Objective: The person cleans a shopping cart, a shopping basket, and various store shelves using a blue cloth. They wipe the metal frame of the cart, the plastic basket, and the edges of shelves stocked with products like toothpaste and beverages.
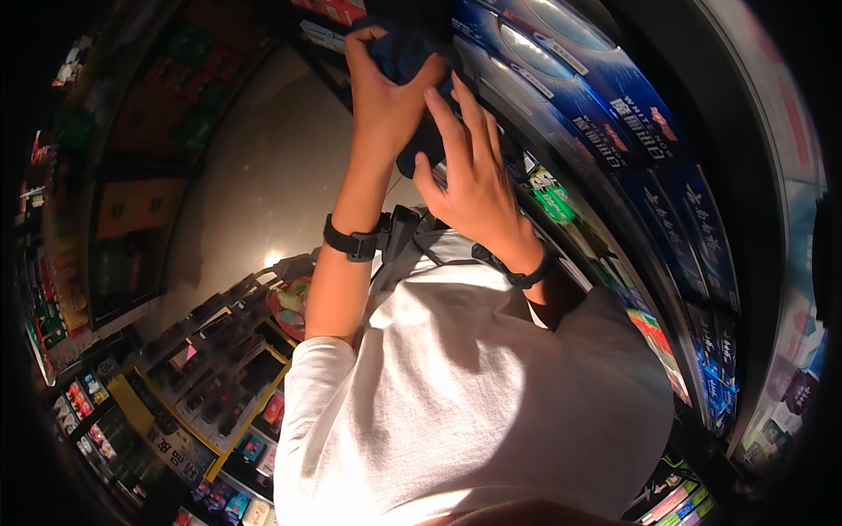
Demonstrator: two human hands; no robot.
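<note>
My left hand (393, 105) is curled around a bunched dark blue cloth (404, 49) at the top of the view. Part of the cloth hangs below it, behind my right hand. Beside the left one, my right hand (468, 154) is raised with its fingers spread. Its fingertips are close to the cloth, though contact is hard to judge. Each wrist wears a black strap, the left strap (355, 238) carrying a dark device.
On my right, a shelf holds blue toothpaste boxes (631, 125), with green boxes (551, 196) lower down. To the left lie a pale tiled floor (263, 151) and a display rack (217, 375) of dark goods with yellow edging. Further stocked shelves (131, 250) stand at far left.
</note>
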